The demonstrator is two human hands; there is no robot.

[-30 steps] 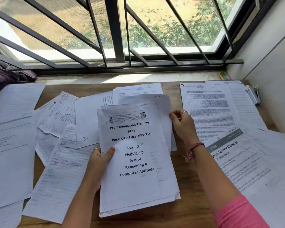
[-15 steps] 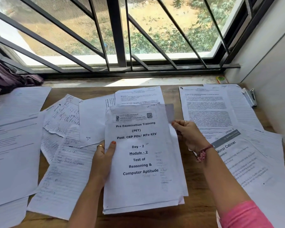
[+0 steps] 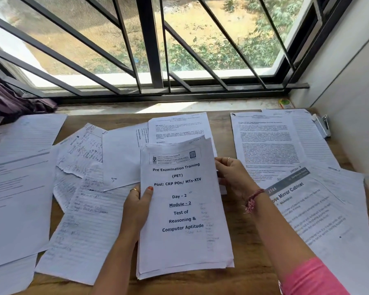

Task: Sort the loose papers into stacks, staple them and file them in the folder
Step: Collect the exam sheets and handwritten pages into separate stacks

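The left hand (image 3: 136,207) grips the left edge of a stack of papers (image 3: 184,241), thumb pressed on the printed cover sheet and fingers curled behind it. The right hand (image 3: 232,175) holds the stack's upper right edge, fingers wrapped round the sheets. The stack stands near the middle of the wooden table (image 3: 241,241), its near end resting low towards the table edge, its far end lifted. The sheets are not yet square: a second page juts out past the top of the cover, and several corners fan out at the near end.

To finish this step well, the stack probably needs tapping on its near edge against the table while both hands loosen just enough to let the pages slide level. Too firm a hold would lock the offset in place; too slack a one could let the back pages slip out.

Loose sheets (image 3: 81,231) lie spread to the left, some handwritten and one torn, and printed pages (image 3: 266,145) overlap to the right. A stapler (image 3: 322,125) lies at the far right by the wall, well apart from both hands, so stapling calls for a reach once the edges agree. No folder can be made out. The barred window (image 3: 149,50) stands beyond the table.
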